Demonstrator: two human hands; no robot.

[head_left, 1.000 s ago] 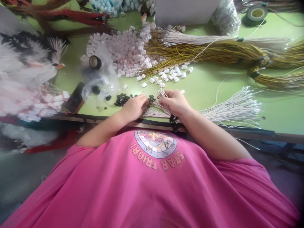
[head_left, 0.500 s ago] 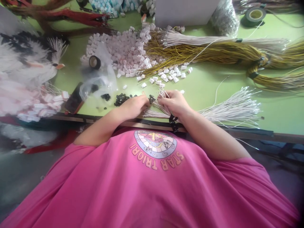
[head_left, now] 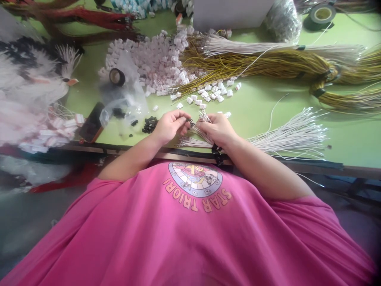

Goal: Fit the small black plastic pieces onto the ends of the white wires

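My left hand [head_left: 170, 127] is closed, with thumb and forefinger pinched at a small dark piece [head_left: 191, 122] too small to make out well. Right beside it, my right hand [head_left: 219, 128] grips the ends of several thin white wires [head_left: 204, 116], their tips fanned out between the two hands. These wires belong to a white bundle [head_left: 288, 135] that spreads to the right. Black tape [head_left: 217, 151] wraps the bundle at the table edge. A little pile of small black pieces [head_left: 149, 124] lies just left of my left hand.
Behind my hands lies a heap of white connectors [head_left: 149, 59]. Yellow-green wires [head_left: 268, 67] stretch across the back right. A clear plastic bag [head_left: 127, 87], a roll of black tape [head_left: 117, 77] and a dark phone-like object [head_left: 91, 123] are at left.
My left hand has turned and lifted slightly, its thumb and forefinger now showing pinched near the wire ends. My right hand has stayed nearly still, holding the white wires.
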